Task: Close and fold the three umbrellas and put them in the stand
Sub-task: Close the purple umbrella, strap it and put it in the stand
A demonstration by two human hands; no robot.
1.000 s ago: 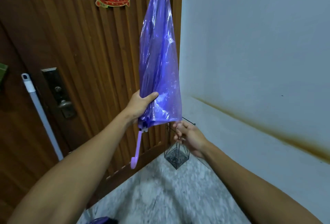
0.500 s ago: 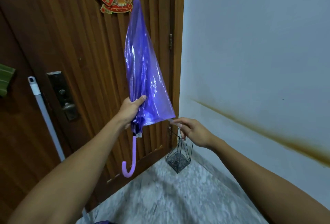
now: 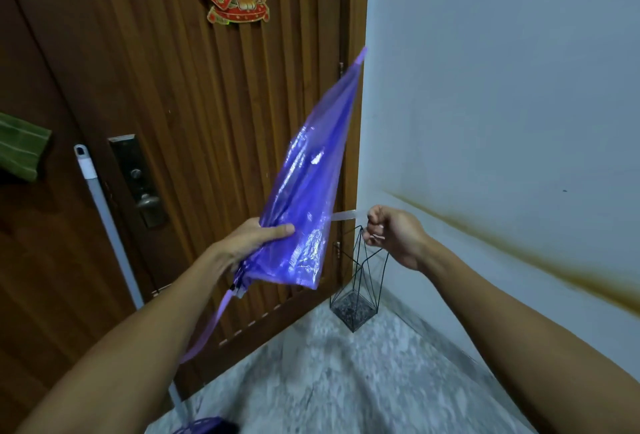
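Observation:
A closed, see-through purple umbrella point(image 3: 308, 198) is held tilted, with its tip pointing up and right toward the door's edge and its curved handle hanging down to the lower left. My left hand point(image 3: 252, 238) grips the gathered canopy near its lower end. My right hand point(image 3: 394, 233) pinches the umbrella's clear closing strap point(image 3: 346, 215), pulled out taut to the right of the canopy. A black wire umbrella stand point(image 3: 356, 302) stands on the floor in the corner, below my right hand. No other umbrella is plainly in view.
A brown slatted wooden door point(image 3: 166, 87) with a lock plate fills the left. A mop pole point(image 3: 107, 226) leans against it. A white wall point(image 3: 502, 87) with a brown stain runs along the right. The floor point(image 3: 329, 381) is grey marble. A purple object point(image 3: 204, 426) shows at the bottom edge.
The umbrella has swung from nearly upright to tilted, its tip now pointing right. My right hand has pulled the strap out to the right and risen slightly.

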